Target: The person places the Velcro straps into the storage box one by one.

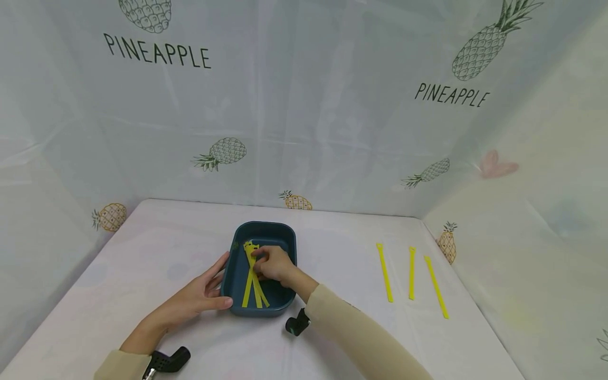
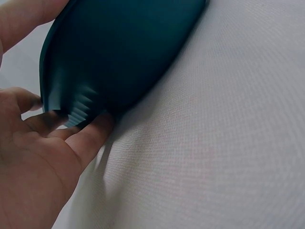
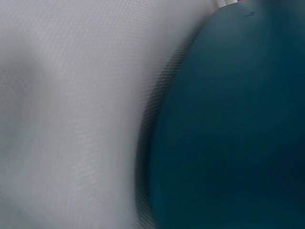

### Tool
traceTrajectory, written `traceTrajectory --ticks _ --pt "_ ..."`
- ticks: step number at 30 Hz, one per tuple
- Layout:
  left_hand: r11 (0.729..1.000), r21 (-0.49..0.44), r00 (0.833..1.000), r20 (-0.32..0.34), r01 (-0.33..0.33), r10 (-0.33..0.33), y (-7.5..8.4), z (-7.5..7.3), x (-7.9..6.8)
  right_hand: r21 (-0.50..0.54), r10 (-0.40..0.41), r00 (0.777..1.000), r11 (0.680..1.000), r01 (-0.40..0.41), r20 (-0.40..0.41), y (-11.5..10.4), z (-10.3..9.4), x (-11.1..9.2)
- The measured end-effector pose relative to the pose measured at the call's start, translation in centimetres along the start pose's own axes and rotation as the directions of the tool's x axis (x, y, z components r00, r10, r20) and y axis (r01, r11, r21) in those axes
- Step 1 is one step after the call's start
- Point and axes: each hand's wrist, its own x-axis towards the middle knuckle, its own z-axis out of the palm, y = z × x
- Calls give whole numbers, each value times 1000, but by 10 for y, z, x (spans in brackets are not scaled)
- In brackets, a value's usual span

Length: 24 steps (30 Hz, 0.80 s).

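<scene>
A dark teal rectangular box (image 1: 285,303) stands on the white-covered table. Several narrow yellow strips (image 1: 249,282), each with a wider end, lie crossed inside it. My left hand (image 1: 201,293) holds the box at its near left corner, thumb by the front rim. In the left wrist view, the fingers (image 2: 93,136) bend against the box wall (image 2: 124,52). My right hand (image 1: 275,264) reaches into the box from the right, its thumb and forefinger pinching a yellow strip near the wider end. The right wrist view has only the box's outer wall (image 3: 228,124) and the cloth, the hand hidden.
Three similar yellow strips, a left one (image 1: 385,272), a middle one (image 1: 411,273) and a right one (image 1: 436,287), lie apart on the table right of the box. Pineapple-printed curtains (image 1: 304,105) enclose the back and sides. Black wrist devices (image 1: 171,360) sit by both sleeves.
</scene>
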Motion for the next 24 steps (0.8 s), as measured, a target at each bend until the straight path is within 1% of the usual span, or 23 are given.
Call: traceTrajectory --ticks 8,12,14,17,19,22,24 --pt "1000 -1 1000 -3 9 -9 0 0 0 4 -19 1000 1000 19 1 -3 -5 -1" --pt "1000 2 1000 -3 18 -18 0 0 1 20 -54 998 998 54 14 -7 -11 -4" --pt "1000 3 1000 -6 22 -22 0 0 1 43 -79 996 996 77 33 -11 -17 -7" --pt "1000 0 1000 -7 15 -15 0 1 0 85 -101 993 992 96 62 -17 -31 -14" --pt "1000 -1 1000 -5 7 -7 0 1 0 106 -110 991 989 101 80 -20 -43 -19" --pt "1000 -1 1000 -5 -4 4 -1 1 1 118 -121 989 987 110 83 -23 -67 -29" --pt "1000 1 1000 -5 -6 6 -2 1 1 110 -127 989 987 119 70 -22 -85 -36"
